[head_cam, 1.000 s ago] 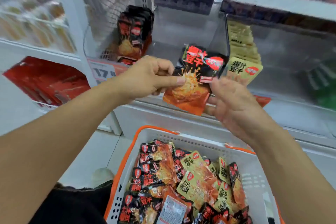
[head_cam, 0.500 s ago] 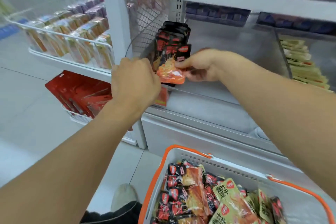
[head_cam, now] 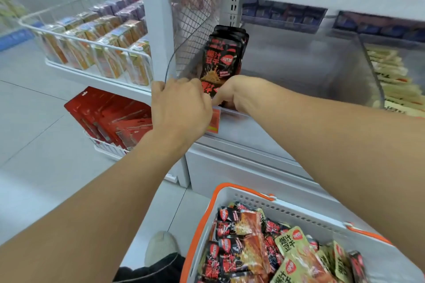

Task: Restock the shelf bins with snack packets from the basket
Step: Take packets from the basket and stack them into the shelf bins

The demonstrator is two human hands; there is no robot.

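Note:
A black-and-orange snack packet [head_cam: 209, 88] stands at the front of the left shelf bin [head_cam: 287, 69], against a row of matching black packets [head_cam: 224, 57]. My right hand [head_cam: 232, 95] grips its right side from the front. My left hand [head_cam: 181, 108] is curled at its left edge by the bin's front corner, with its fingertips hidden. The white basket with an orange rim [head_cam: 253, 197] sits low at the right. It holds several black, orange and yellow-green packets [head_cam: 253, 248].
The neighbouring bin on the right holds yellow-green packets [head_cam: 391, 76] behind a clear divider [head_cam: 370, 69]. A wire mesh side panel [head_cam: 190, 25] borders the left bin. Boxed goods [head_cam: 103, 48] and red packs [head_cam: 110, 117] fill the shelves at the left. A shoe [head_cam: 161, 248] shows on the floor.
Both hands carried the packet from mid-air left into the bin. It now stands lower, against the front of the black row. The view swung left and down.

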